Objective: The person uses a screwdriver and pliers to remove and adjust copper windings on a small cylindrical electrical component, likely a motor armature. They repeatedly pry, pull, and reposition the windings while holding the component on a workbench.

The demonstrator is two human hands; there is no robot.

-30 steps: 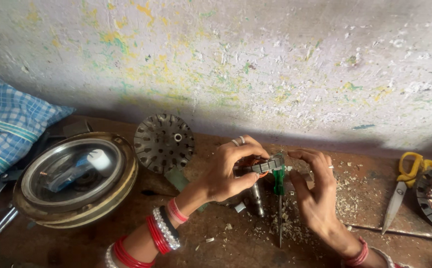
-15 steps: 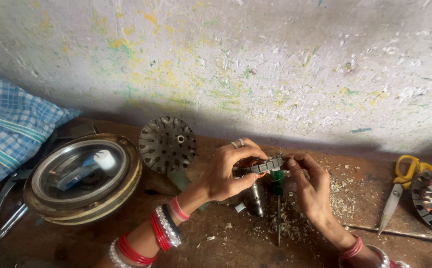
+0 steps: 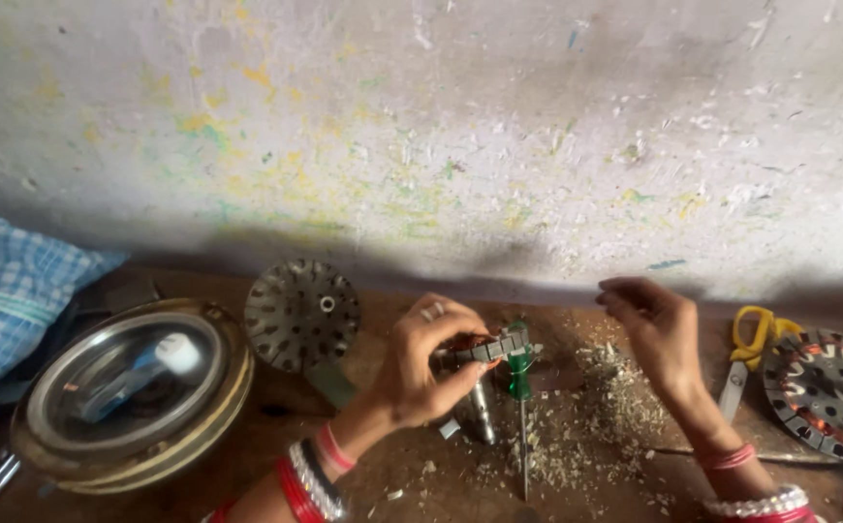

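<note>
A rough whitewashed wall (image 3: 460,126), flecked with yellow and green, backs a brown wooden bench (image 3: 247,465). At the left edge lies a blue checked cloth (image 3: 5,291), and beside it sits a big round metal housing (image 3: 131,397) with a shiny rim and a white knob inside. Just beyond it rests a grey perforated disc (image 3: 300,315). At the far right lies a wound motor core (image 3: 828,392) with copper showing in its slots, and yellow-handled scissors (image 3: 746,353) lie next to it.

The left hand (image 3: 426,363) is clamped on a small slotted metal part (image 3: 489,349), holding it above the bench near the middle. A moment ago both hands were on that part; now the right hand (image 3: 654,324) has lifted away to the right, its fingertips pinched together, though I cannot tell whether anything thin is between them. So the part hangs in one hand alone. A green-handled screwdriver (image 3: 520,387) lies just under it, amid pale shavings (image 3: 596,416).
</note>
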